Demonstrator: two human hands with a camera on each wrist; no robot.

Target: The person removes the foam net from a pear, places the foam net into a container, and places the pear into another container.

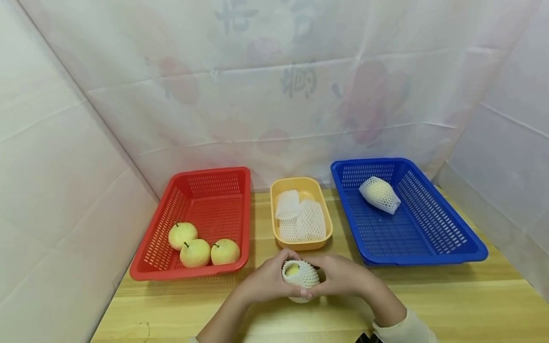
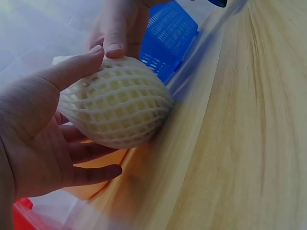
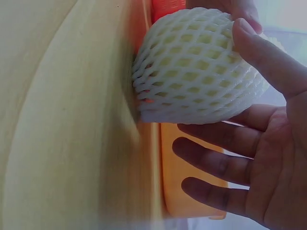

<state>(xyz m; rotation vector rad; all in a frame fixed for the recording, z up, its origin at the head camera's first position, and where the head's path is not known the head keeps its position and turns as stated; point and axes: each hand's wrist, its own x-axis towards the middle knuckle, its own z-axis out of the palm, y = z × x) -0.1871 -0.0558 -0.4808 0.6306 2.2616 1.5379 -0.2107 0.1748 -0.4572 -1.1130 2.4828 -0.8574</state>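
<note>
Your left hand and right hand grip a netted pear. The cloth's writing (too faint to read) hangs behind. Red basket: three pears; yellow tray: nets; blue basket: wrapped pear.

The right hand holds a white foam net around yellowish fruit, touching or just above the tabletop, hard to say; beyond show the left hand, an orange container and red plastic.
</note>
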